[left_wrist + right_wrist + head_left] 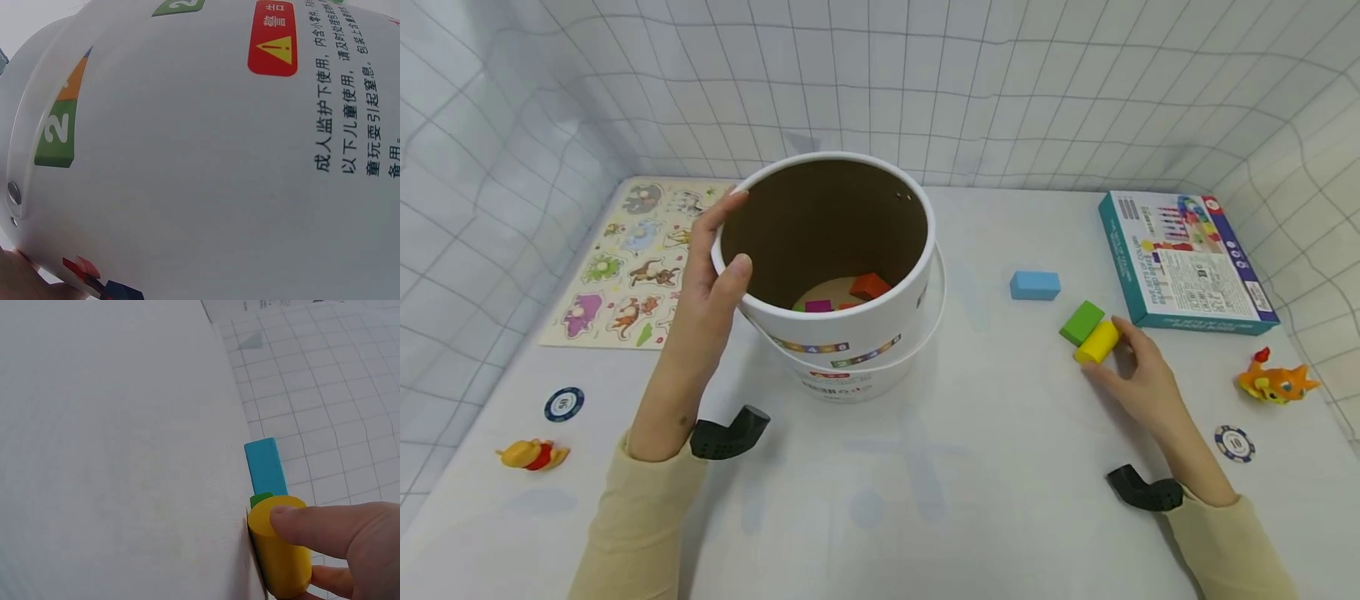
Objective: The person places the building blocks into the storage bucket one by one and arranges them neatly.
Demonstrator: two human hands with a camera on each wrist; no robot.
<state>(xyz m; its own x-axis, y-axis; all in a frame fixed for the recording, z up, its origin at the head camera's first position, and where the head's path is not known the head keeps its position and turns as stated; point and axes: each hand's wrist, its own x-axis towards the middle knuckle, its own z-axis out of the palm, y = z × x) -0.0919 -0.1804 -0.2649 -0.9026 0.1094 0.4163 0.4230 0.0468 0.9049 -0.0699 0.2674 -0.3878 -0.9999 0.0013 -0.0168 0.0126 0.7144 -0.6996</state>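
Note:
My left hand (703,292) grips the rim of a large white bucket (880,329) at its left side. Inside the bucket, an orange-red block (870,287) and a magenta block (817,306) show on the bottom. The left wrist view is mostly filled by the printed bucket wall. Over on the right, my right hand (1142,387) pinches a yellow cylinder block (1097,342) by its two ends, thumb on the near one. That cylinder lies right beside a green block (1082,322). A blue block (1035,286) lies farther back.
Behind the bucket's left side lies an animal puzzle board (625,267). A teal box (1195,262) is at the back right. Small toy figures (1276,383) and poker chips (1234,444) lie near both side edges. Gridded white cloth (880,83) walls the table's back and sides.

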